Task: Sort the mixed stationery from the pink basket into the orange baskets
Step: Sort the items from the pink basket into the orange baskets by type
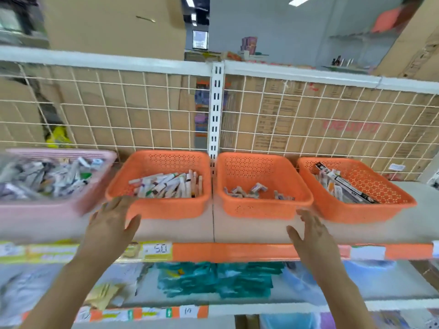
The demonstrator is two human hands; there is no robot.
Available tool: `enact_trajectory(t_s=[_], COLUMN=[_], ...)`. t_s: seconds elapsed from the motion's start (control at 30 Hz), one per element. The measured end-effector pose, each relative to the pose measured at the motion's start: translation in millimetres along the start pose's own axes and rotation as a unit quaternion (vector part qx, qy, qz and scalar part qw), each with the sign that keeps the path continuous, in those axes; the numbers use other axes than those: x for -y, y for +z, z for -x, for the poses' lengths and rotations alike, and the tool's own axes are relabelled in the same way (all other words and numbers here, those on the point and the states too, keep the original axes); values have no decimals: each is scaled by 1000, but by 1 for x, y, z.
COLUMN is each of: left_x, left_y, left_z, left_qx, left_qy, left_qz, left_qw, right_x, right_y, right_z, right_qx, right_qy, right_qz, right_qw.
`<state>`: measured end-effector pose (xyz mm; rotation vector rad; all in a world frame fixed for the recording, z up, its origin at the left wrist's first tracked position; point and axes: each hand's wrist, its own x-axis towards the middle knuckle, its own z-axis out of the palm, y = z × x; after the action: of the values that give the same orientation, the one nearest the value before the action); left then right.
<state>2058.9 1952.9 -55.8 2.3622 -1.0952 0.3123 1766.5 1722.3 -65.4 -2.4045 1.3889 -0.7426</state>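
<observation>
Left hand and right hand hover empty, fingers loosely spread, over the shelf's front edge; the next pick probably needs a reach left into the pink basket.

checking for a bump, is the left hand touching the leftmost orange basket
Cannot tell: head view, left hand fingertips overlap leftmost orange basket corner, blurred.

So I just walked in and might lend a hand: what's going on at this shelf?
A person is sorting stationery on a shop shelf. Both hands are open and hold nothing: the left hand is by the front corner of the left orange basket, the right hand before the middle orange basket. The pink basket, far left, is heaped with mixed items. The left orange basket holds many pale sticks, the middle one a few small pieces, the right orange basket long packs.
</observation>
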Motion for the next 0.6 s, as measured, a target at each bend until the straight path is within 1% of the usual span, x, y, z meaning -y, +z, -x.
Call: enact_trajectory(t_s=[0.1,0.2,0.3,0.4,0.47,0.6], left_x=[35,69,104,130,142,165], left_y=[-19,-37,-51,-63,-70,-82], left_z=[16,26,27,24,19,5], left_qx=[-17,-39,-56,-78,-93,-113], left_qy=[-30,-69,-108,-141,-162,-200], left_qz=[-28,-52,-75,-95,-100,-111], left_qw=[999,996,990,982,977,967], right_x=[28,61,94,124,146,193], right_y=[19,33,52,71,80,104], right_z=[-4,-15,-32,-50,-59,-86], right_qx=[13,6,-2,12,19,57], right_qy=[-36,-64,-110,-158,-171,-215], right_qz=[1,-2,-25,-29,-37,-47], right_qw=[999,998,994,987,984,974])
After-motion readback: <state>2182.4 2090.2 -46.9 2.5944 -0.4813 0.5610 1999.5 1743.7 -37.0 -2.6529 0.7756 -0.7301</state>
